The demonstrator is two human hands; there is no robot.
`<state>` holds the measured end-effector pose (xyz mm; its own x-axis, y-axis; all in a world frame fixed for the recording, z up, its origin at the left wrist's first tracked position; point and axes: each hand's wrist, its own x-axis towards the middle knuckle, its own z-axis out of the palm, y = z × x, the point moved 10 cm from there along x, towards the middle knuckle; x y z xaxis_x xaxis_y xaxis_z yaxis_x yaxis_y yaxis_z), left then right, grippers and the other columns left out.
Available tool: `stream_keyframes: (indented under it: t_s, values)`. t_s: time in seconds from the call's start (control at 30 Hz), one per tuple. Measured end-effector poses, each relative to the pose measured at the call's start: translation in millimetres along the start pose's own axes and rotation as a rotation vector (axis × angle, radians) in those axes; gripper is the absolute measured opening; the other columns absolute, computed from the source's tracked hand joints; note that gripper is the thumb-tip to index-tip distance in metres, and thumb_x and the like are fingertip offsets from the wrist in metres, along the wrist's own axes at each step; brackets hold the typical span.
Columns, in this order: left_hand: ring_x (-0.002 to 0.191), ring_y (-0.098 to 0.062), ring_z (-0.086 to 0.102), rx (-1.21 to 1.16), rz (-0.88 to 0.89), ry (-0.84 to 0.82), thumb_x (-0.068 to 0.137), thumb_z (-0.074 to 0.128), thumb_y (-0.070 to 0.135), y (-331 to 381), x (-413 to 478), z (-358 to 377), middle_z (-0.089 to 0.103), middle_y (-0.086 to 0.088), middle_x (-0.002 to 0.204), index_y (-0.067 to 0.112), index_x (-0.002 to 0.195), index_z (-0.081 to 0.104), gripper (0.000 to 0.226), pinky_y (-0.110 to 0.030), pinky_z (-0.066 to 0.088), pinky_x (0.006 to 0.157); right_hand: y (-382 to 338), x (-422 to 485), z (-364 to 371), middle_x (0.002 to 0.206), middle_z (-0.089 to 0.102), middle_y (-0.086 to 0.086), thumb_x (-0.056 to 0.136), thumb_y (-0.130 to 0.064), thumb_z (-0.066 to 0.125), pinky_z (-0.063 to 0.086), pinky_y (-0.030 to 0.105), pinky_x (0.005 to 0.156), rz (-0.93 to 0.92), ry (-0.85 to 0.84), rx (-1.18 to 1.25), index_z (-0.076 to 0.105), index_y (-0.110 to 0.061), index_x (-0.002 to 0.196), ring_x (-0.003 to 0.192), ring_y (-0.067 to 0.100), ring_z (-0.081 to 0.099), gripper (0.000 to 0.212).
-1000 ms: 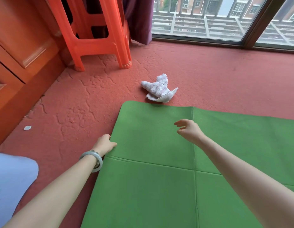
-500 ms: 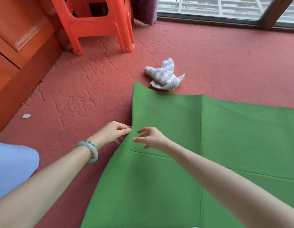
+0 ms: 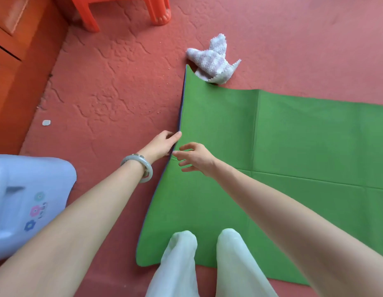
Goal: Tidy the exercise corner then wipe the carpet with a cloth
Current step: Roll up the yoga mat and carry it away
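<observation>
Fingers (image 3: pixel 176 135) of the left hand (image 3: pixel 161 144) are curled round the short left edge of the green yoga mat (image 3: pixel 304 136). They pinch it about midway along and hold it raised off the red carpet (image 3: pixel 122 86), so the darker underside shows as a thin line. Just beside it, the right hand (image 3: pixel 194 157) hangs over the mat with fingers spread and loosely bent, holding nothing. It looks set to take the same edge, probably so both hands can fold or roll the mat away. A pale bangle (image 3: pixel 141 166) sits on the left wrist. The person's legs (image 3: pixel 179 264), in pale trousers, are over the mat's near edge.

At the mat's far left corner a crumpled white cloth (image 3: pixel 212 61) lies on the carpet, touching the lifted corner and in no hand, so wiping looks like a later step. Beyond it stands an orange plastic stool (image 3: pixel 160 11). A white plastic container (image 3: pixel 25 200) sits on the carpet at the near left.
</observation>
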<state>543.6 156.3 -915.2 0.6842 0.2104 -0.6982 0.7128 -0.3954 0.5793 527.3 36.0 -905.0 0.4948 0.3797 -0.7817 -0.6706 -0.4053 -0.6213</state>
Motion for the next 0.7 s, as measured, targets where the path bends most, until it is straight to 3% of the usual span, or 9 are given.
stream_keyframes:
  t_s: [0.07,0.17,0.27,0.47,0.63,0.7]
  values:
    - [0.122,-0.025,0.048,0.098,-0.049,0.030,0.094,0.048,0.046,5,-35,-18,0.046,-0.012,0.140,0.006,0.139,0.037,0.061,-0.034,0.037,0.103,-8,-41,-10,0.084,0.059,0.004,0.085,-0.018,0.066,0.054,0.033,0.070,0.032,0.029,-0.002,0.050,-0.009,0.119,0.077,0.017,0.058,0.039]
    - [0.122,-0.031,0.049,0.123,-0.165,0.031,0.093,0.052,0.038,2,-94,-46,0.048,-0.017,0.137,0.003,0.140,0.034,0.061,-0.039,0.039,0.103,-28,-109,-40,0.092,0.061,0.009,0.086,-0.008,0.062,0.054,0.037,0.075,0.020,0.107,-0.033,0.052,-0.005,0.120,0.086,0.020,0.059,0.036]
    - [0.124,-0.029,0.048,0.158,-0.197,0.013,0.094,0.055,0.024,22,-167,-78,0.049,-0.019,0.135,-0.002,0.136,0.038,0.052,-0.033,0.036,0.101,-55,-192,-82,0.103,0.061,0.016,0.086,-0.002,0.058,0.054,0.040,0.079,0.008,0.220,-0.045,0.056,-0.004,0.116,0.087,0.022,0.059,0.030]
    - [0.115,-0.022,0.055,0.232,-0.007,0.123,0.091,0.056,0.013,125,-320,-183,0.061,-0.009,0.121,0.007,0.123,0.055,0.032,-0.022,0.036,0.088,-135,-357,-135,0.101,0.063,0.018,0.087,0.003,0.056,0.055,0.016,0.062,-0.088,0.371,-0.056,0.059,-0.004,0.109,0.086,0.022,0.060,0.024]
    - [0.110,-0.014,0.056,0.422,0.200,0.084,0.090,0.056,0.016,200,-384,-229,0.062,0.001,0.119,0.015,0.120,0.057,0.031,-0.023,0.039,0.092,-195,-432,-124,0.098,0.063,0.016,0.087,0.002,0.057,0.055,0.020,0.069,-0.176,0.399,-0.057,0.059,-0.004,0.109,0.087,0.023,0.061,0.023]
    - [0.105,-0.009,0.055,0.404,0.263,0.083,0.089,0.059,0.016,217,-397,-234,0.062,0.001,0.118,0.016,0.120,0.057,0.031,-0.021,0.038,0.089,-214,-444,-112,0.100,0.065,0.017,0.085,0.000,0.059,0.056,0.029,0.077,-0.193,0.408,-0.071,0.059,-0.008,0.108,0.089,0.023,0.063,0.024]
